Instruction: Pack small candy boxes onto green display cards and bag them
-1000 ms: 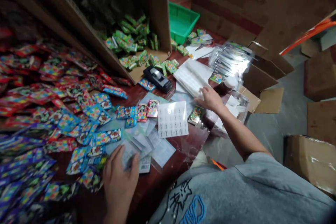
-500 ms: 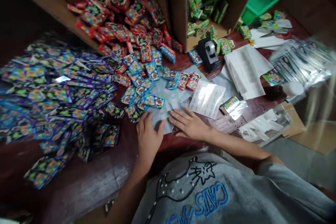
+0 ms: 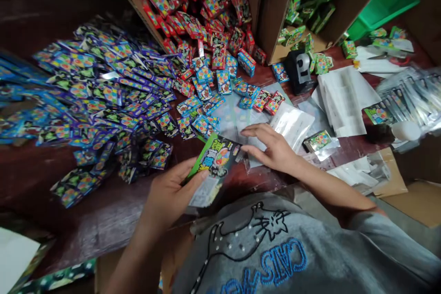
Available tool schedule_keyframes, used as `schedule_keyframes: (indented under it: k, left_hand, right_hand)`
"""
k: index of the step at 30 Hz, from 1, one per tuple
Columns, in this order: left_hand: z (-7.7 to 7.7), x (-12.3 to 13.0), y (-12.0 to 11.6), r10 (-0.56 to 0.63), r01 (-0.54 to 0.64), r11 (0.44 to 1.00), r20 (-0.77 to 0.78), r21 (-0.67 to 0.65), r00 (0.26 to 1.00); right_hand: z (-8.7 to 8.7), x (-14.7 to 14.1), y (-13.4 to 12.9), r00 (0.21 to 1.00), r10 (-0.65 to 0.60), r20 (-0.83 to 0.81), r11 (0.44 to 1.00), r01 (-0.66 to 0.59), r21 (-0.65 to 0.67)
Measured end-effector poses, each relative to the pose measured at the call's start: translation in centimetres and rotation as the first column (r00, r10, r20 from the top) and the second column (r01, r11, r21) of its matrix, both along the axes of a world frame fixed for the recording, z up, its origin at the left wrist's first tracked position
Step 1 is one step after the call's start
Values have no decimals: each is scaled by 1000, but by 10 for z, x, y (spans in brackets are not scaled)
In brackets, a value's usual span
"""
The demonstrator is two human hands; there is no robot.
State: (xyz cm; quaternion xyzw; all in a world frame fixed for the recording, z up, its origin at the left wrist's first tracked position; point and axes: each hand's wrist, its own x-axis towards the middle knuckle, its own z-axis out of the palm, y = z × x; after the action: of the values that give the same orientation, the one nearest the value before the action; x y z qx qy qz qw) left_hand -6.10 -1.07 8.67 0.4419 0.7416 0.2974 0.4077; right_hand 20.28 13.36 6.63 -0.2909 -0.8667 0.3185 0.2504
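I am pinching the green card packet (image 3: 215, 158) in my left hand (image 3: 170, 195) just above the table (image 3: 113, 227), my right hand (image 3: 272, 149) lying spread, fingertips at its corner; the slippery clear bags (image 3: 291, 124) underneath could slide away under my flat palm

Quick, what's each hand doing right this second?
Left hand: closed on a green printed bag, lifted off the table.
Right hand: open, flat on clear sleeves, fingertips at the bag's edge.
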Motion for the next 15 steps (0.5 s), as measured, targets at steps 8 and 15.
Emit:
schedule_keyframes:
  k: [8,15]
  left_hand:
    - [-18,14,-29,179,-189,982,223,23,958]
    - [-26,10,-37,-79,113,993,487,-40,870]
  right_hand:
    - [18,-59,8,966,205,157,978,-196,-70]
    - [41,-62,19,603,783,155,610,-693,-384]
